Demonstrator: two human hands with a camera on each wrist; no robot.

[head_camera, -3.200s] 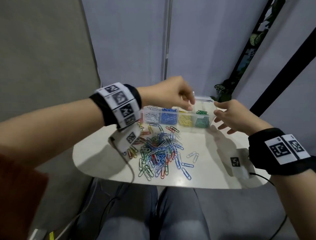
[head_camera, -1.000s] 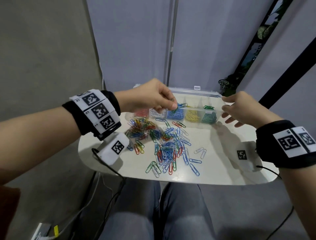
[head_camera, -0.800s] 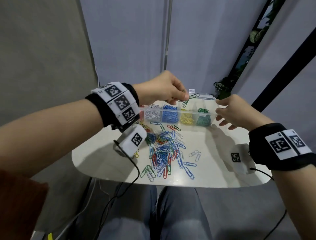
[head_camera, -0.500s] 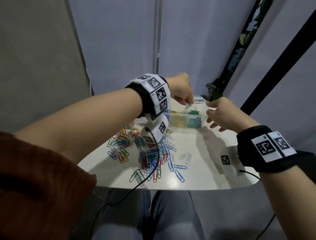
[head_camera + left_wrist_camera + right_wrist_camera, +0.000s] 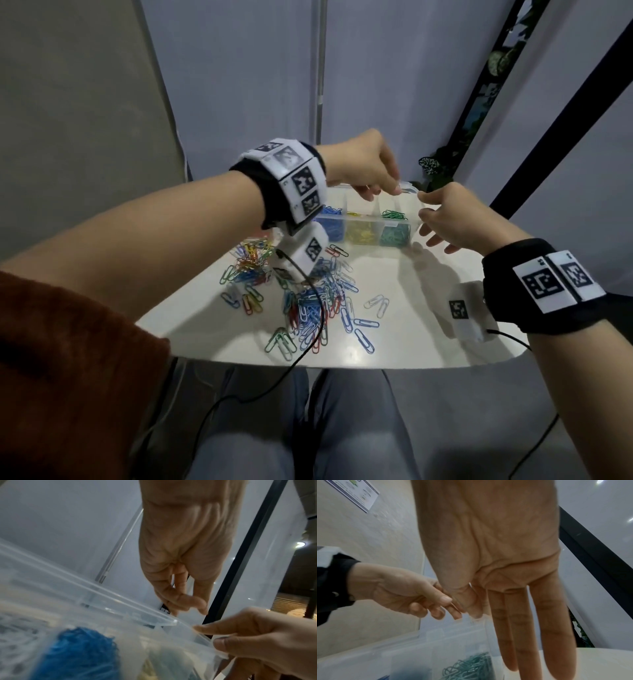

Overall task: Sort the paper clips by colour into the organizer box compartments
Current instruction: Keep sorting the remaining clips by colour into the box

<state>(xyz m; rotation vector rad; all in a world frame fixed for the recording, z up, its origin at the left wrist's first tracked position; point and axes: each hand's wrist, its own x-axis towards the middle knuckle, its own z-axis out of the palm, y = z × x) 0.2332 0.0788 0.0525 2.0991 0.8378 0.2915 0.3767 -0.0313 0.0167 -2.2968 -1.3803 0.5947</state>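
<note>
Now both hands are up at the right end of the clear organizer box (image 5: 411,229)

Up close, the left hand (image 5: 359,168) hangs just over the box, near the compartment with the green paper clips (image 5: 394,234); its fingers are loosely bent and I can see no clip in them. The right hand (image 5: 455,219) pinches the rim at the right end of the box with its thumb and first finger, while its other fingers point out straight. The box sits at the far side of the white table (image 5: 411,284). Beside the green ones are yellow paper clips (image 5: 363,234), then blue paper clips (image 5: 330,226), each in its own compartment. A big mixed pile of loose paper clips (image 5: 308,294) lies on the table in front of the box, nearer the person
</note>
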